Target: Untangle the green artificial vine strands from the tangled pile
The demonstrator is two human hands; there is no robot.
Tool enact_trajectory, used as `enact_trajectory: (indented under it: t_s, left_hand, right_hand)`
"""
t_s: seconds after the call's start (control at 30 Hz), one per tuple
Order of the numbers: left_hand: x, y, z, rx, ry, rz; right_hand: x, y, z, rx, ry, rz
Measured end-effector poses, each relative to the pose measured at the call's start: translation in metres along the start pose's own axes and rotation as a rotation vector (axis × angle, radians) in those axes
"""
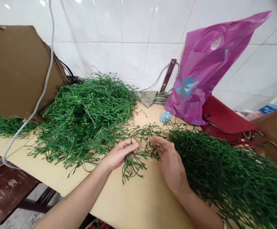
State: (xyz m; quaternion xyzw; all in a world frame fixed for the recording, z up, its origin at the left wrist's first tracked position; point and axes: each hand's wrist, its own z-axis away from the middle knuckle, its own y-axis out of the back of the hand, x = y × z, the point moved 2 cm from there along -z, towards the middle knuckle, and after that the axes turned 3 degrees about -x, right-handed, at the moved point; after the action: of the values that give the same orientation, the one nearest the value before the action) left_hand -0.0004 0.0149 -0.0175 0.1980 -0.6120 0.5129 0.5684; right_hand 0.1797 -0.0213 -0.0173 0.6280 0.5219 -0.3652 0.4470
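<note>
The table [133, 203] is pale yellow and runs across the frame, up to a wall [133, 28] of shiny white tiles at the top. A big pile of green stems [90, 111] sits left of the middle, and a second green pile [229, 171] fills the lower right. A brown box [14, 70] stands at the upper left, with a gray cord [46, 81] hanging in front. A purple bag [207, 70] stands at the upper right, near a small clear cup [165, 116].

The table's front edge slants down from the left side to the bottom. Bare table top shows at the bottom middle, between the two arms.

In the middle, the left hand [119, 155] pinches a small green bunch [131, 166] between thumb and fingers. Just beside it, the right hand [173, 165] has its fingers bent; I cannot tell if they hold a stem.
</note>
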Motion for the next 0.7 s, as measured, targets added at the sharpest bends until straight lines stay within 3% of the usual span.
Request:
enact_trajectory:
  t_s: [0.1, 0.2, 0.4, 0.57, 0.7]
  left_hand:
    - [0.002, -0.004, 0.001, -0.039, -0.075, -0.164]
    - [0.003, -0.01, 0.002, -0.073, -0.146, -0.347]
    - [0.001, -0.014, 0.002, -0.024, -0.185, -0.519]
    - [0.002, -0.012, 0.003, -0.041, -0.162, -0.564]
    - [0.002, -0.013, 0.004, -0.058, -0.175, -0.618]
  right_hand:
    - [-0.01, -0.001, 0.0, -0.002, -0.019, -0.011]
    - [-0.014, -0.007, 0.003, -0.107, -0.001, 0.162]
    - [-0.011, -0.011, 0.006, -0.223, 0.117, 0.532]
    - [-0.016, -0.01, 0.005, -0.31, 0.129, 0.471]
    - [-0.02, -0.009, 0.005, -0.255, 0.103, 0.349]
